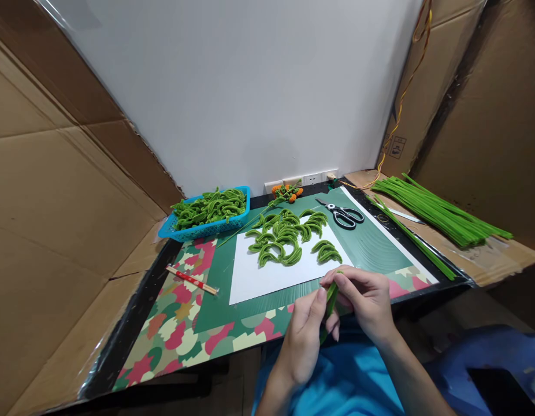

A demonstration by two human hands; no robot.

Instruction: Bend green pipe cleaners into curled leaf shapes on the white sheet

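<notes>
Between my two hands, over the table's front edge, is a green fuzzy stem (331, 299). My left hand (305, 329) is closed on its lower part, and my right hand (368, 297) pinches its upper end. Several curved green fuzzy pieces (278, 234) lie in clusters on a white sheet (250, 283), with a smaller group (326, 252) just beyond my hands. A blue basket (207, 230) at the back left holds many similar curled pieces.
Black-handled scissors (344, 216) lie on the green mat behind the sheet. Orange flowers (287, 192) rest at the back. Wrapped chopsticks (192, 280) are on the left. Long green stems (441, 214) lie on cardboard at the right. A blue stool (458, 352) stands lower right.
</notes>
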